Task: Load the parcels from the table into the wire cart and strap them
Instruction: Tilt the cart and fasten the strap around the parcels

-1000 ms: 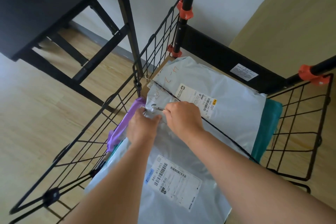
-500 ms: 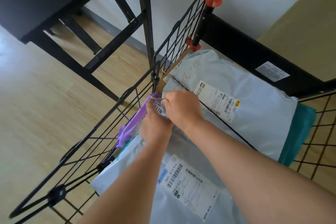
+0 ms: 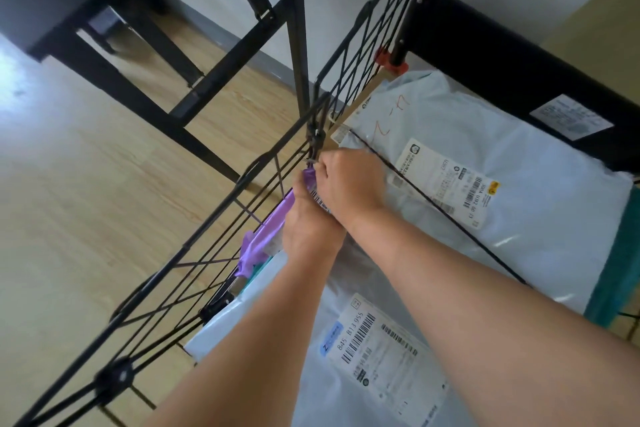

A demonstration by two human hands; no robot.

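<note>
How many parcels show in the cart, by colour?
Pale blue mailer: 1
Grey mailer: 1
Purple parcel: 1
Teal parcel: 1
Brown box edge: 1
Total: 5
A white corner at lower left may be a sixth.

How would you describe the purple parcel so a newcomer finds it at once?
Start at the wire cart, packed with pale mailers. Follow its left mesh wall to the left hand: the purple parcel is wedged against that wall. It is the only purple thing; its neighbours are grey, white and teal.
</note>
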